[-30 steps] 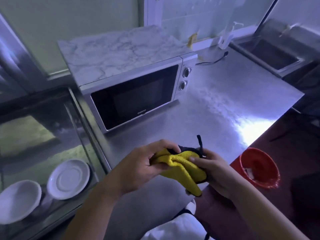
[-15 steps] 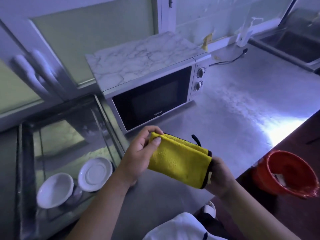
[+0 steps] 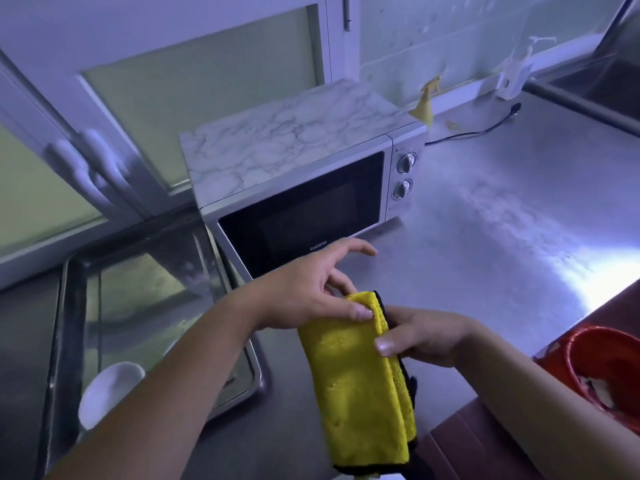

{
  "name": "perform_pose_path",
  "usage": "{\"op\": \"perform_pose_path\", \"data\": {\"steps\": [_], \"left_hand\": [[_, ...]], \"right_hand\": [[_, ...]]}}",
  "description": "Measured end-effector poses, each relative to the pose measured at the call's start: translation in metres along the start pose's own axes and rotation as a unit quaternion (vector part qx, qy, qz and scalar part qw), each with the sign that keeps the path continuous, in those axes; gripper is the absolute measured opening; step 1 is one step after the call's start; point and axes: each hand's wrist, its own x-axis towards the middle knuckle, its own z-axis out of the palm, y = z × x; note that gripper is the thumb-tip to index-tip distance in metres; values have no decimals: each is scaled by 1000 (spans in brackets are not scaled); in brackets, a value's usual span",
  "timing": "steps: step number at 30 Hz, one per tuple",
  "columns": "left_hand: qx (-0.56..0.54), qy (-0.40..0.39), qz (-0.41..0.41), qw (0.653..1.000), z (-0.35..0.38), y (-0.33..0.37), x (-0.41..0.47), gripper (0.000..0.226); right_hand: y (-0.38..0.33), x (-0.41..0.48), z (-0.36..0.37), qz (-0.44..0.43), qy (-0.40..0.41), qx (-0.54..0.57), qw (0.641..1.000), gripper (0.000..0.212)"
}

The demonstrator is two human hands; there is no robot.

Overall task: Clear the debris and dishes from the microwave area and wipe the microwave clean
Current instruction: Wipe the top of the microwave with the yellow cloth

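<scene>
A folded yellow cloth with black trim hangs lengthwise in front of me over the steel counter. My right hand grips its right edge, thumb on the front and fingers behind. My left hand pinches the cloth's top corner under the thumb, while its index finger points out straight toward the microwave. The microwave stands just beyond the hands with its dark door closed. It has a marble-patterned top and two dials on the right.
A steel sink at the left holds a white dish, partly hidden by my left arm. A red bucket sits low at the right. A power cord, a yellow scrap and a soap dispenser lie near the back wall.
The cloth went from bunched, to held flat crosswise, to hanging lengthwise. My left hand shifted to its top corner and its index finger straightened. The view moved nearer the microwave.
</scene>
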Motion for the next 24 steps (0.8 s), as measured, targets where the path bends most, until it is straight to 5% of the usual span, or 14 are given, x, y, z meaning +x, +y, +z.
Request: {"op": "perform_pose_path", "data": {"steps": [5,8,13,17,21,24], "left_hand": [[23,83,-36,996,-25,7,45,60],[54,218,-42,974,-46,-1,72,47],[105,417,-53,901,-112,-28,98,17],[182,508,-91,837,-172,-51,93,15],[265,505,-197,797,-227,-81,79,39],[295,485,-251,784,-250,-100,64,48]], "right_hand": [[-4,27,-18,-9,113,128,985,39],[4,39,-41,-43,218,182,958,39],[13,52,-126,-106,501,172,841,14],[-26,62,-190,-209,583,24,785,18],[-80,90,-221,-308,644,-125,688,70],[-112,120,-227,-300,672,-274,619,64]]}}
